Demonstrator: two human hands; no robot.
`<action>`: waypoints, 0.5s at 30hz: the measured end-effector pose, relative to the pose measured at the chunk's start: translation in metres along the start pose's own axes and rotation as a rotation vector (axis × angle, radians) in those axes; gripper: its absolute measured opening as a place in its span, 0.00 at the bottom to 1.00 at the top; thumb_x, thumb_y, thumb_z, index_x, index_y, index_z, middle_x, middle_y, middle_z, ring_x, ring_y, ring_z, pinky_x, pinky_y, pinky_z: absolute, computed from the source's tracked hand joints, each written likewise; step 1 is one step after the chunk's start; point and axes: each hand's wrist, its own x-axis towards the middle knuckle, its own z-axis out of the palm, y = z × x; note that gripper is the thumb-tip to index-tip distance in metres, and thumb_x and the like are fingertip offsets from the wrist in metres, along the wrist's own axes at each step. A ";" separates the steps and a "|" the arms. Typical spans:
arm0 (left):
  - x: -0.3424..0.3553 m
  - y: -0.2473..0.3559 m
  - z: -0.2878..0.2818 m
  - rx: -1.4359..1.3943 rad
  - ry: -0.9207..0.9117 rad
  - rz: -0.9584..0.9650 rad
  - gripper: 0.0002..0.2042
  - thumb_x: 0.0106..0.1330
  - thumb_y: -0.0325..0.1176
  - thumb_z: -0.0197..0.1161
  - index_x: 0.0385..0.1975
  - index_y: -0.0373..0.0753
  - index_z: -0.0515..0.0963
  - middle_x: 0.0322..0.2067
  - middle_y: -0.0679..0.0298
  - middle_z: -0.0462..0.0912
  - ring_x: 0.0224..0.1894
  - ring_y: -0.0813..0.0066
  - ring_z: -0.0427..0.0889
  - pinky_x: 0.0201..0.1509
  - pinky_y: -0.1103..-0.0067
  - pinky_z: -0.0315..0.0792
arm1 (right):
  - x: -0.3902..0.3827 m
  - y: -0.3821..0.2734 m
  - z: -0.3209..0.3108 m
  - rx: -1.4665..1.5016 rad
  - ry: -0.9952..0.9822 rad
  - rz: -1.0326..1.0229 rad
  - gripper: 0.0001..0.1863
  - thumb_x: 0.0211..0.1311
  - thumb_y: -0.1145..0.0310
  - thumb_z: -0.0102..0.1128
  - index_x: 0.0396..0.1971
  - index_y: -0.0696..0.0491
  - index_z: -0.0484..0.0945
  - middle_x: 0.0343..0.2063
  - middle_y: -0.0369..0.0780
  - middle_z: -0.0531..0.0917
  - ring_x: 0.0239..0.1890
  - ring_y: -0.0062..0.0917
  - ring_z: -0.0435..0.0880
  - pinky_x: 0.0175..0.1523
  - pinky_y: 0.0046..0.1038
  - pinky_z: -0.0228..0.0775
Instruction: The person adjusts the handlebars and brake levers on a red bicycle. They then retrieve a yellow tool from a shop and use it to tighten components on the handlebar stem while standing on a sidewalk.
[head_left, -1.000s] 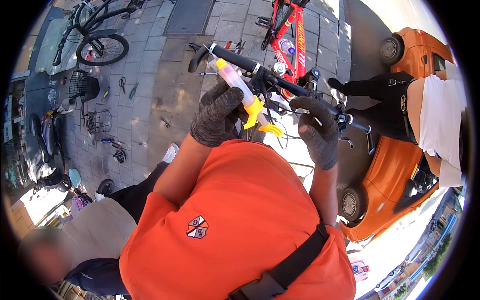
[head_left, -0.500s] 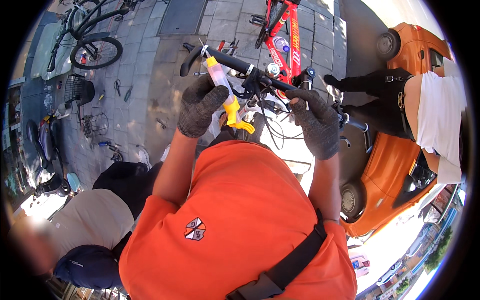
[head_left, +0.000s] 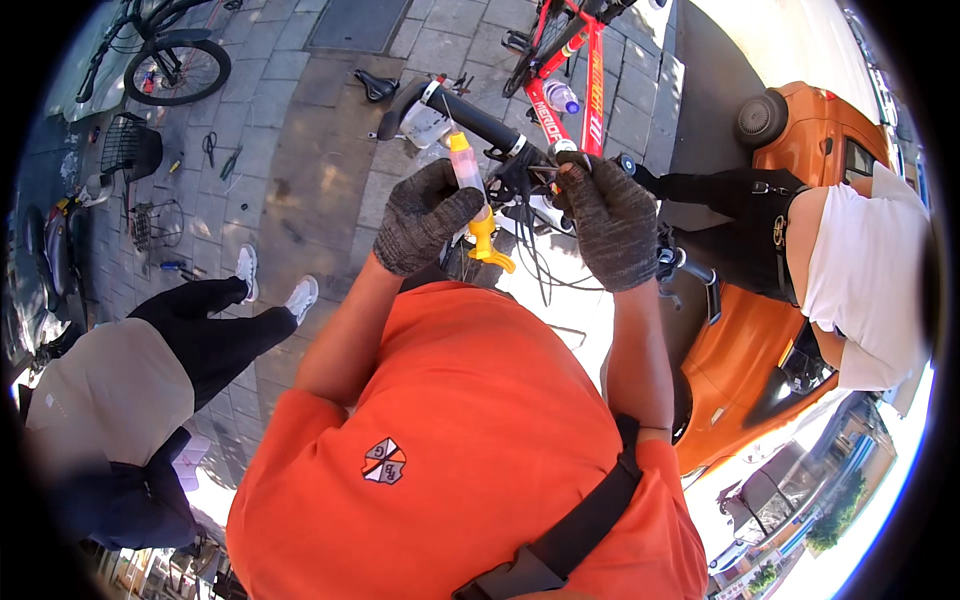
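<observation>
My left hand (head_left: 425, 215), in a dark grey knitted glove, is closed around an oil dispenser bottle (head_left: 468, 170). Its clear, pinkish body has a yellow cap with a thin needle pointing up, and a yellow trigger-like end hangs below my fingers. My right hand (head_left: 615, 215), gloved alike, has its fingers pinched together near the middle of a bicycle handlebar (head_left: 475, 118); what they grip, if anything, cannot be made out. The black handlebar slants down from upper left, with loose black cables (head_left: 540, 255) beneath. Behind it stands a red bicycle frame (head_left: 594, 95).
A black saddle (head_left: 375, 85) and a clear plastic container (head_left: 425, 127) lie beyond the handlebar. Tools such as pliers (head_left: 231, 162) lie on the paving. A seated person (head_left: 120, 385) is at left, another person (head_left: 850, 270) at right, beside an orange car (head_left: 735, 375).
My right hand has shifted left along the handlebar to its middle, fingers now pinched. My left hand and the dispenser bottle moved slightly right and down. The whole view has shifted too.
</observation>
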 end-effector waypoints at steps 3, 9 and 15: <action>0.001 -0.002 -0.003 -0.004 -0.007 -0.002 0.16 0.70 0.32 0.68 0.52 0.31 0.80 0.42 0.60 0.86 0.44 0.76 0.84 0.51 0.75 0.80 | 0.003 0.004 0.004 -0.113 0.011 -0.071 0.11 0.73 0.67 0.63 0.49 0.56 0.87 0.26 0.36 0.87 0.28 0.13 0.84 0.35 0.21 0.74; 0.000 0.004 -0.003 -0.028 -0.032 -0.066 0.18 0.69 0.34 0.69 0.54 0.31 0.79 0.42 0.59 0.86 0.45 0.75 0.85 0.51 0.75 0.80 | 0.004 0.007 0.008 -0.158 0.025 -0.119 0.12 0.73 0.66 0.64 0.48 0.56 0.86 0.26 0.37 0.87 0.29 0.15 0.85 0.35 0.22 0.75; -0.001 0.006 -0.003 0.018 -0.041 -0.085 0.19 0.69 0.36 0.69 0.54 0.31 0.80 0.42 0.60 0.87 0.44 0.76 0.85 0.50 0.75 0.80 | 0.004 0.007 0.007 -0.217 0.017 -0.156 0.11 0.72 0.68 0.63 0.48 0.56 0.86 0.26 0.40 0.87 0.28 0.19 0.86 0.35 0.25 0.76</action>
